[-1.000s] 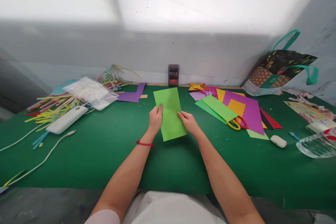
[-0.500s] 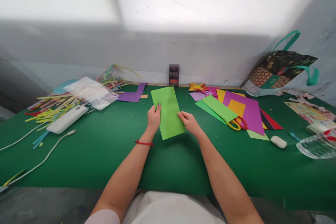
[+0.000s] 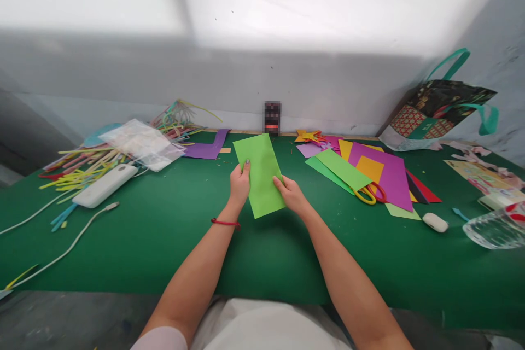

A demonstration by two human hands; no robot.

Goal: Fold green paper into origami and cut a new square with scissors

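Note:
A bright green sheet of paper [image 3: 262, 175] is held up above the table, slightly tilted. Its left edge is gripped by my left hand [image 3: 240, 183], thumb on the front face and the other fingers behind. On the right edge, my right hand [image 3: 290, 191] holds it the same way, its thumb lying on the paper. The fingers behind the sheet are hidden. To the right of my hands lie two more green paper pieces [image 3: 342, 168], with the yellow and red handles of scissors [image 3: 365, 197] showing beside them.
Coloured paper sheets [image 3: 394, 175] spread over the green table [image 3: 172, 246]. At left are pipe cleaners [image 3: 82, 172], a clear plastic bag [image 3: 143, 145], a white power bank [image 3: 106, 186] and a cable [image 3: 86, 240]. At right stand a patterned bag [image 3: 435, 112], a white case [image 3: 435, 222] and a clear bottle [image 3: 494, 229].
My right hand has shifted slightly left, its thumb now further onto the green sheet. The sheet's right side has moved in a little; my left hand stays nearly in place.

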